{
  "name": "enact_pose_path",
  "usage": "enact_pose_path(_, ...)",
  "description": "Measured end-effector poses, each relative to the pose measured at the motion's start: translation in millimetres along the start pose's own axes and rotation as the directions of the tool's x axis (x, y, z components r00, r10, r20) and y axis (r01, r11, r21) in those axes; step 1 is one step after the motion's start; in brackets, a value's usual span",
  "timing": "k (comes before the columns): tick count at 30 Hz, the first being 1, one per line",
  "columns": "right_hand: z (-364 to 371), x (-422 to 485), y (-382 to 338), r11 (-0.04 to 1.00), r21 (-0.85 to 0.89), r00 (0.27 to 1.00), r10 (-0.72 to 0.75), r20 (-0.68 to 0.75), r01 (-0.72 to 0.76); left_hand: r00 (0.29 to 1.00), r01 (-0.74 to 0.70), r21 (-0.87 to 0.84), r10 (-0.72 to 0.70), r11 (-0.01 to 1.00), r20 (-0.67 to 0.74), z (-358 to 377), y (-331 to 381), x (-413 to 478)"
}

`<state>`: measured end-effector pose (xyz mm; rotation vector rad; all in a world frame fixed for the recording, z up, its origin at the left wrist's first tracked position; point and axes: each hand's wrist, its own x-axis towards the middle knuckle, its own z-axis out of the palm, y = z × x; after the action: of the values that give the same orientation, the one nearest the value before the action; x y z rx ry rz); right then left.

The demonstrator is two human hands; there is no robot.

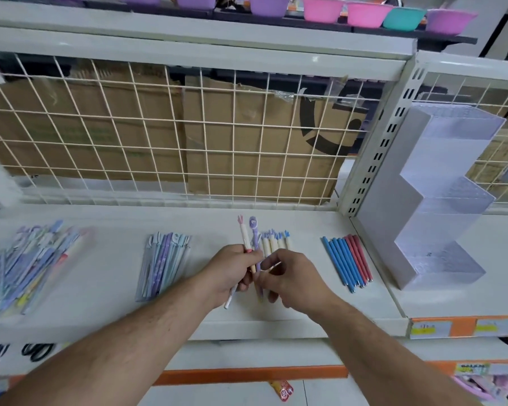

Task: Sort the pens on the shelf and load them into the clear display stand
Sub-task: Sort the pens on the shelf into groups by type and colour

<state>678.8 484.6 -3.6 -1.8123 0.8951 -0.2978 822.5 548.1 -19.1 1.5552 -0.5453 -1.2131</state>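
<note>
White metal shelf (112,291), wire grid (170,135) back, cardboard (106,124) behind

On the shelf (115,224) four groups lie side by side: a loose heap of pens (27,265) at far left, a packed bundle (163,263) right of it, a short row (276,243) at the middle, and a longer row (348,260) further right. The left hand (232,271), holding a pen (245,238), and the right hand (291,279) meet just before the short row. The display stand (440,200) stands at far right. Behind everything runs a wire grid (159,136), with cardboard boxes (232,142) behind it. Bowls (364,13) sit on the level above.
</note>
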Motion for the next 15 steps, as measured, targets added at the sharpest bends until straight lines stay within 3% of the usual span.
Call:
enact_pose_path(7,43.2,12.3,-17.4,0.996,0.087,1.0,0.03,0.0,-0.03,0.999,-0.025,-0.027,0.024,0.999,-0.045,-46.3,-0.9,-12.4)
enact_pose_path(15,101.4,22.3,-44.7,0.978,0.194,0.997,0.077,0.029,-0.082,0.978,-0.05,-0.107,0.027,0.993,-0.208,-111.6,3.4,-23.5)
